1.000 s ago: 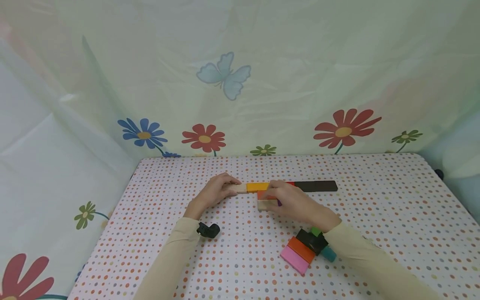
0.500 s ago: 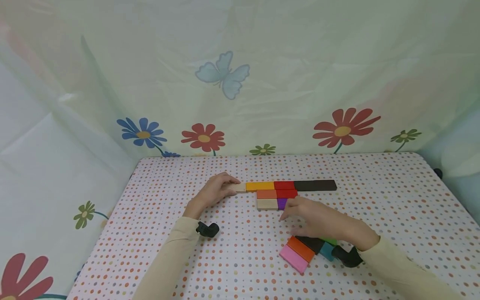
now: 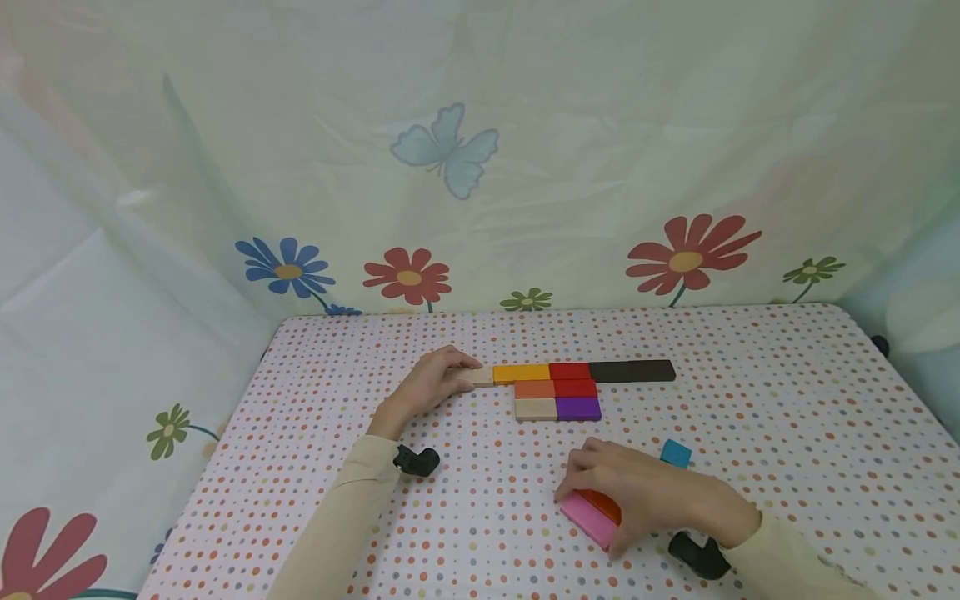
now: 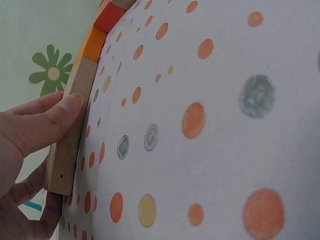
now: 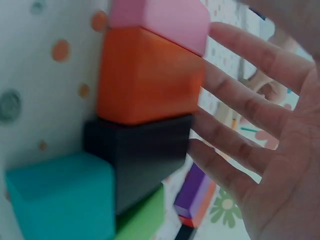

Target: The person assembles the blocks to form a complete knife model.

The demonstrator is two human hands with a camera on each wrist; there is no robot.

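Left hand (image 3: pixel 427 383): pinching the plain wooden block (image 4: pixel 75 130) on the counter (image 3: pixel 465 517), at the row's 9 o'clock end.
Row toward 3 o'clock: yellow block (image 3: pixel 521 374), red block (image 3: pixel 570 371), dark brown block (image 3: pixel 632 372).
Right hand (image 3: pixel 633 487): fingers extended beside pink block (image 3: pixel 588 522), orange block (image 5: pixel 160 80), black block (image 5: pixel 150 155), toward 5 o'clock.
Turquoise block (image 3: pixel 676 452): at that hand's 2 o'clock.
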